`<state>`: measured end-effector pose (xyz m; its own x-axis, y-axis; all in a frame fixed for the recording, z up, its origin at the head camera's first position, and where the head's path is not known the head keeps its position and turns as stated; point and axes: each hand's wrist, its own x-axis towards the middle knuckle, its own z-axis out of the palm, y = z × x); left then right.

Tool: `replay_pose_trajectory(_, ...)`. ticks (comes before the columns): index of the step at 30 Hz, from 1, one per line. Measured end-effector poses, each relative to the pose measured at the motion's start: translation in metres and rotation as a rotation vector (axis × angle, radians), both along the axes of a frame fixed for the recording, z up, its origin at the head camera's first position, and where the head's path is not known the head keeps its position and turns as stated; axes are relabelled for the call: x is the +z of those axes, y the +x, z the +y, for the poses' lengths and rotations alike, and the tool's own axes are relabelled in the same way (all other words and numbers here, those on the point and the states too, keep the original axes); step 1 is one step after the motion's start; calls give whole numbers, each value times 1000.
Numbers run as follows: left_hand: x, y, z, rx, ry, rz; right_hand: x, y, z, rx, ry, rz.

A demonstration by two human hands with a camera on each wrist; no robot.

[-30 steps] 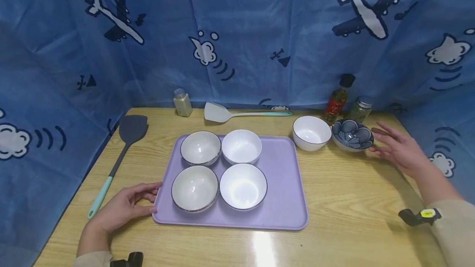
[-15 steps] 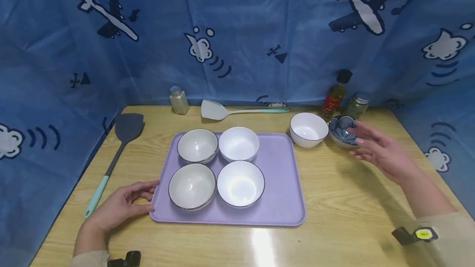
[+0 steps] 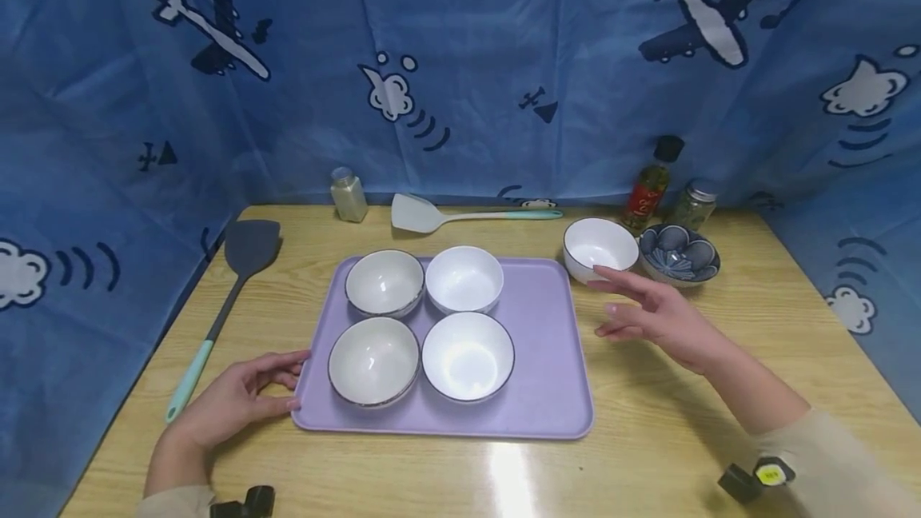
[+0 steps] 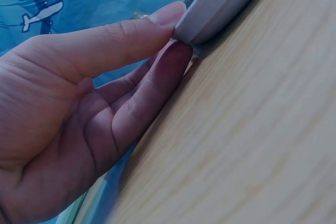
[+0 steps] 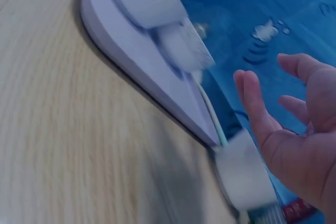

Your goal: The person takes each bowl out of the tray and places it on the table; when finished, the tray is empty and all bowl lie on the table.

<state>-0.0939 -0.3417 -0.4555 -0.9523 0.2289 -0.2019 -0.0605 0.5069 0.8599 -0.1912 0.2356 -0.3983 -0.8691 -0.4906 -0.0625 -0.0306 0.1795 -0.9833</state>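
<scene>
At the left edge of the lilac tray (image 3: pixel 543 342), my left hand (image 3: pixel 226 402) holds the rim between thumb and fingertips; the left wrist view shows the thumb tip (image 4: pixel 170 14) against the tray's rim (image 4: pixel 226 9). Several bowls stand on the tray: two greyish-white ones (image 3: pixel 374 362) at left and two white ones (image 3: pixel 468 356) beside them. Right of the tray, my right hand (image 3: pixel 658 318) hovers with fingers spread and holds nothing. Just behind its fingertips stands a white bowl (image 3: pixel 600 246), touching or nearly touching a blue petal-patterned bowl (image 3: pixel 679 254).
A dark turner (image 3: pixel 248 250) with a mint handle lies at left. A white turner (image 3: pixel 424 216) lies along the back, near a shaker jar (image 3: pixel 348 194). A red-labelled bottle (image 3: pixel 647 186) and a lidded jar (image 3: pixel 694 205) stand behind the blue bowl. Blue curtain (image 3: pixel 460 102) surrounds the table.
My right hand has moved away from beside the blue petal-patterned bowl, leftward and nearer to me, to in front of the white bowl. My left hand stays at the tray's edge.
</scene>
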Motion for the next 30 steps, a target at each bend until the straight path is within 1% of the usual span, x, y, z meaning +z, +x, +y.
replay_pose_trajectory(4, 0, -1, 0, 1, 6, 12, -6, -7, -24, 23, 2, -38)
replay_pose_trajectory(7, 0, -1, -1, 6, 6, 19, -10, -13, -43, 42, 10, -47)
replay_pose_trajectory(13, -2, 0, 0, 6, 29, -2, -23, -26, -76, 67, 64, -45)
replay_pose_trajectory(15, -3, 1, 1, 8, 14, -3, -27, -30, -84, 63, 78, -58)
replay_pose_trajectory(20, -2, 1, 1, 19, -11, 6, -33, -42, -101, 46, 73, -106)
replay_pose_trajectory(25, 0, 1, 1, 22, -8, 9, -38, -53, -115, 52, -1, -172)
replay_pose_trajectory(28, 0, 1, 1, 19, -9, 8, -38, -57, -123, 50, -34, -213)
replay_pose_trajectory(30, -1, 0, 1, 14, -7, 7, -38, -57, -128, 45, -24, -217)
